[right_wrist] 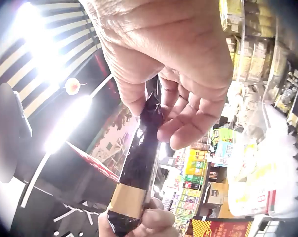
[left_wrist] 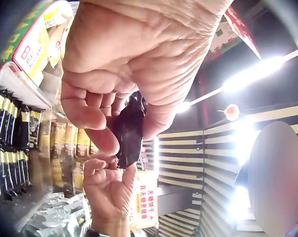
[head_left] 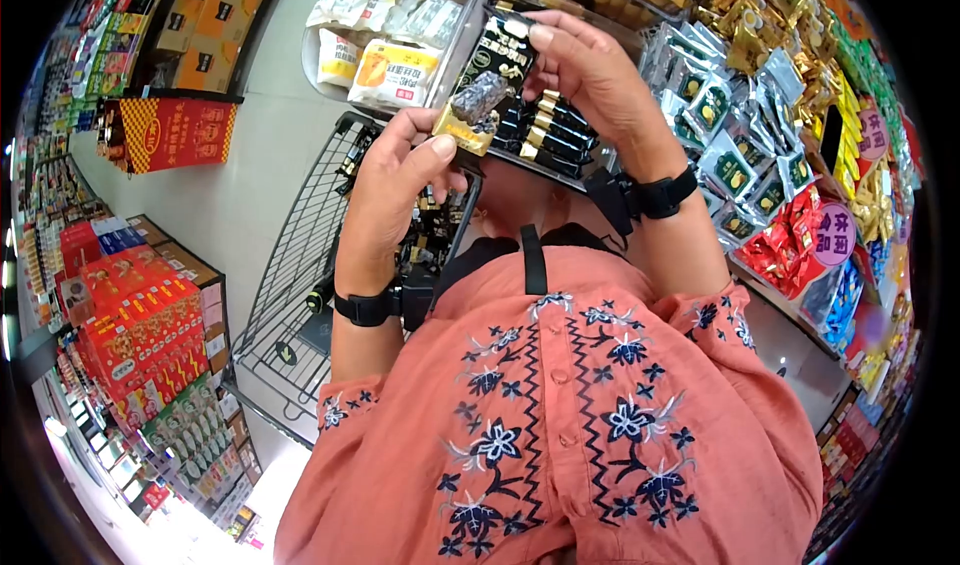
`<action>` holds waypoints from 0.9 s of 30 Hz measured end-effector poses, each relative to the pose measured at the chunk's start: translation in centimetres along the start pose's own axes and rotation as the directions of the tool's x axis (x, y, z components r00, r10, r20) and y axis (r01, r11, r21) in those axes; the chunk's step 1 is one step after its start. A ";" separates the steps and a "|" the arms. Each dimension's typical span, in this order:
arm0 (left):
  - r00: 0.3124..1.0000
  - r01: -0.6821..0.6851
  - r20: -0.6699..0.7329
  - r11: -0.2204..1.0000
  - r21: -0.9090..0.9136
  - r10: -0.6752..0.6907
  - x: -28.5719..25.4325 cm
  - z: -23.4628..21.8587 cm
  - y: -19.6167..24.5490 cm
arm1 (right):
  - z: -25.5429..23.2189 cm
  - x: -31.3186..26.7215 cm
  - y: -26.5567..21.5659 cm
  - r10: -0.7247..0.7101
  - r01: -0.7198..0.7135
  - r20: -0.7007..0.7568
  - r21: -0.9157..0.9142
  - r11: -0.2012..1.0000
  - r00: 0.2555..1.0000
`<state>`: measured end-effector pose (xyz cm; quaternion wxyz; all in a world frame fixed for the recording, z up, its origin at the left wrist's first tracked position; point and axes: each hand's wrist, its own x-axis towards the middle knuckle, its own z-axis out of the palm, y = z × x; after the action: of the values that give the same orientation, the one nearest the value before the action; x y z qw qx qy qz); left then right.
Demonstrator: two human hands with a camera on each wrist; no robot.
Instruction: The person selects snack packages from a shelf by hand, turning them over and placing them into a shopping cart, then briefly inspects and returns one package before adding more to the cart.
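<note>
A long black and gold snack packet is stretched between both hands, above a clear bin. The left hand pinches its gold lower end between thumb and fingers; the right hand pinches the black upper end. In the left wrist view the left hand grips the dark wrapper, with the other hand beyond it. The right wrist view has the right hand pinching the wrapper's crimped end, the black packet hanging down to the left fingers. Similar black packets lie in rows in the bin below.
A wire shopping cart with items in it stands below the left arm. White and yellow bagged snacks fill a bin at the upper left. Silver and green packets are heaped to the right, beside red ones. Stacked red boxes stand at left.
</note>
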<state>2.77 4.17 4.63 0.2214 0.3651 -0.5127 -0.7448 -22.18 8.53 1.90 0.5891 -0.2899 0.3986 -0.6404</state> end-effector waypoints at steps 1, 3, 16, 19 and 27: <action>1.000 -0.009 0.010 1.000 -0.006 0.009 -0.3 0.1 0.1 | 0.3 0.0 -0.4 -0.007 0.007 0.021 -0.021 1.000 1.000; 1.000 -0.015 0.009 1.000 0.012 0.015 -0.9 0.5 0.8 | 1.0 0.1 -0.8 -0.032 0.034 0.052 -0.023 0.999 0.998; 0.999 -0.035 -0.004 0.999 0.029 0.035 -3.2 0.5 1.5 | 3.0 1.2 0.2 -0.032 0.030 0.129 0.019 0.999 0.991; 1.000 -0.028 0.002 0.999 0.025 0.028 -3.2 0.3 1.4 | 3.0 1.5 0.4 -0.016 0.012 0.151 0.027 1.000 0.988; 1.000 -0.026 -0.008 1.000 0.011 0.026 -3.0 0.1 0.9 | 2.7 1.7 0.6 0.002 -0.001 0.174 -0.003 1.000 0.985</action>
<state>4.55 5.98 6.47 0.2311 0.3625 -0.5205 -0.7377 -19.85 6.43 2.57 0.6217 -0.3449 0.3468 -0.6117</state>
